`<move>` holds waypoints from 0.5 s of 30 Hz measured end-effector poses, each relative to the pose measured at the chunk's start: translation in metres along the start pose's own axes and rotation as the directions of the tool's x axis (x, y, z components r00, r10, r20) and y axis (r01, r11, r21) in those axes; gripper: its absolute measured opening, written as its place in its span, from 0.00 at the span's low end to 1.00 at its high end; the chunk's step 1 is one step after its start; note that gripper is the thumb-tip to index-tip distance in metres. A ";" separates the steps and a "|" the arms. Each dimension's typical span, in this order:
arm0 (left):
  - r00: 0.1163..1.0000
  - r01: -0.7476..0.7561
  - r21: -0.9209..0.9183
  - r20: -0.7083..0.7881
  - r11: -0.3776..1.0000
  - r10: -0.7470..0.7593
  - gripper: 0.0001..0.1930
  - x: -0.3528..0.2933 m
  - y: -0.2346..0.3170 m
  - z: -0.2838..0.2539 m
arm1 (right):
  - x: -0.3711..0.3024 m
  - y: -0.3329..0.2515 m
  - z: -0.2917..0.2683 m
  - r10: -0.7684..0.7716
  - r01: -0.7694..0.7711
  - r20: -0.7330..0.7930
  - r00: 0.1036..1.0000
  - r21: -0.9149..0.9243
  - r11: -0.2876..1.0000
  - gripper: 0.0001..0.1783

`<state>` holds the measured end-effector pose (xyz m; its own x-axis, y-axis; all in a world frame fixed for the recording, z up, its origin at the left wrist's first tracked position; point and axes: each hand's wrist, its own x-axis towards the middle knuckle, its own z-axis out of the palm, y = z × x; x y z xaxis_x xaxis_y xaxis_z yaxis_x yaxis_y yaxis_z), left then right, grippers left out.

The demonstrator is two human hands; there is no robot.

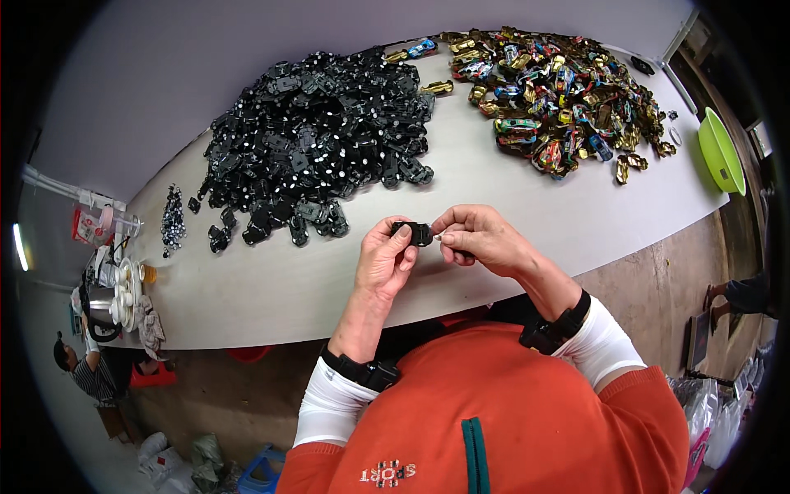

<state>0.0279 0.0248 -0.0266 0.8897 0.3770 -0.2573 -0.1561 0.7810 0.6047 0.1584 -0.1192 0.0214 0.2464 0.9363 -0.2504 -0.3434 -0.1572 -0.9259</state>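
My left hand (385,258) is closed on a small black toy car chassis (420,235), held above the near edge of the table. Close against its right end, my right hand (487,239) pinches its fingers together. A tiny pale bit and something dark show between those fingers, too small and too covered to name. Beyond my hands lies a big heap of black toy car chassis (313,132) with white wheel faces. To its right is a heap of shiny, colourful toy car bodies (568,90).
A small pile of silvery parts (173,222) lies on the pale table (271,300) at left, near stacked white dishes (125,296) and a kettle (100,313). A green basin (721,152) stands at the right edge. Other people (86,370) are at far left and far right.
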 end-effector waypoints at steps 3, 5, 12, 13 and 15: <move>0.999 0.032 0.024 -0.002 0.999 -0.032 0.07 -0.001 -0.002 0.002 | 0.000 0.002 -0.001 -0.012 0.011 0.017 1.000 0.022 1.000 0.08; 0.999 0.042 0.031 -0.001 0.999 -0.042 0.06 -0.002 -0.002 0.004 | -0.001 0.002 -0.001 -0.019 0.018 0.027 0.999 0.030 0.999 0.06; 0.999 -0.020 0.142 -0.025 0.990 0.024 0.06 -0.007 0.002 0.018 | -0.005 0.001 0.003 -0.027 0.027 -0.006 1.000 -0.009 1.000 0.03; 0.997 -0.060 0.176 -0.039 0.983 0.068 0.06 -0.007 0.001 0.019 | -0.005 0.001 0.004 -0.020 0.019 -0.033 0.999 -0.024 1.000 0.03; 0.986 -0.137 0.245 -0.061 0.960 0.156 0.06 -0.008 0.001 0.021 | -0.003 0.007 0.003 -0.038 0.034 -0.065 0.997 -0.058 0.998 0.04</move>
<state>0.0298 0.0120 -0.0084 0.8266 0.5241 -0.2050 -0.1666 0.5759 0.8004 0.1522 -0.1225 0.0166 0.3171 0.9193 -0.2332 -0.2817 -0.1435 -0.9487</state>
